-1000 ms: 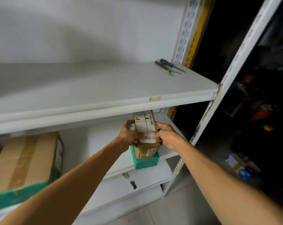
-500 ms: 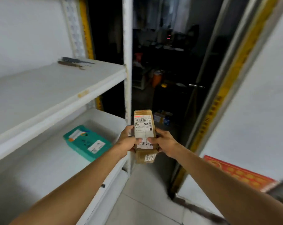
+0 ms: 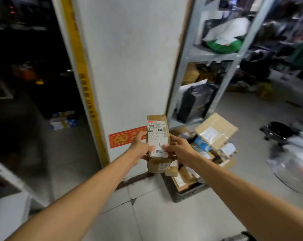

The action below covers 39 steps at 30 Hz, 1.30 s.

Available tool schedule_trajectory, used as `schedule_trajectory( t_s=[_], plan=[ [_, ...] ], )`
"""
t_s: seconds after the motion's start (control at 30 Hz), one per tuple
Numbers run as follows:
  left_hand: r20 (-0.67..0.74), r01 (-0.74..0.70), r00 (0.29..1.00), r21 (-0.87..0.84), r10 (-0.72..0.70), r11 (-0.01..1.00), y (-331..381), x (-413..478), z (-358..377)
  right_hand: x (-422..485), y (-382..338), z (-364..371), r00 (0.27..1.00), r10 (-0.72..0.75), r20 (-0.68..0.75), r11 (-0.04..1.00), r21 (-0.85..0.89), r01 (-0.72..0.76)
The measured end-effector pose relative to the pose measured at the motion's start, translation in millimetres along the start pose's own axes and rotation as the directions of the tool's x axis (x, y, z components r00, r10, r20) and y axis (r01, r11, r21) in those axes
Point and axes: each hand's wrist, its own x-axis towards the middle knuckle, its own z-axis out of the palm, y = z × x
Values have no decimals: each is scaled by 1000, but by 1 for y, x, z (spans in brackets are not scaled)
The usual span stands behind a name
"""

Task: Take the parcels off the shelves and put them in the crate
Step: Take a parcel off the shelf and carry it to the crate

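A narrow brown cardboard parcel [image 3: 157, 131] with a white shipping label stands upright in front of me. My left hand [image 3: 140, 148] grips its left side and my right hand [image 3: 178, 149] grips its right side, thumbs on the label. Below and to the right sits a dark crate [image 3: 185, 193] on the floor, heaped with several brown and blue parcels; a large taped box [image 3: 216, 130] lies on top of the heap. The held parcel hangs above the crate's left edge.
A white pillar [image 3: 129, 66] with a yellow strip and a red sign stands straight ahead. A grey metal shelf rack [image 3: 211, 56] with bags stands to the right. A black stool [image 3: 277, 131] and plastic bags lie on the floor at far right.
I have turned right, away from the white shelves, carrying the parcel in both hands. The pillar, the far rack and the crate have come into view.
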Motion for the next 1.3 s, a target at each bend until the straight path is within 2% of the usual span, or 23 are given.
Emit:
schedule_trajectory(
  t_s=[0.23, 0.5, 0.7, 0.87, 1.07, 1.3],
  plan=[
    [200, 20, 979, 127, -45, 992, -4, 46, 96, -11, 27, -95, 982, 90, -165, 994, 68, -80],
    [322, 94, 930, 251, -175, 963, -15, 154, 120, 63, 58, -133, 940, 217, -263, 963, 217, -161],
    [372, 154, 893, 279, -255, 948, -28, 215, 144, 113, 81, -162, 919, 260, -295, 949, 253, -187],
    [350, 235, 875, 296, -334, 926, -58, 257, 178, 149, 118, -196, 890, 345, -298, 916, 313, -250],
    [263, 371, 848, 326, -460, 870, -114, 298, 205, 190, 177, -223, 859, 457, -231, 864, 344, -367],
    [219, 460, 809, 342, -546, 819, -174, 348, 213, 231, 235, -238, 827, 531, -183, 813, 383, -438]
  ],
)
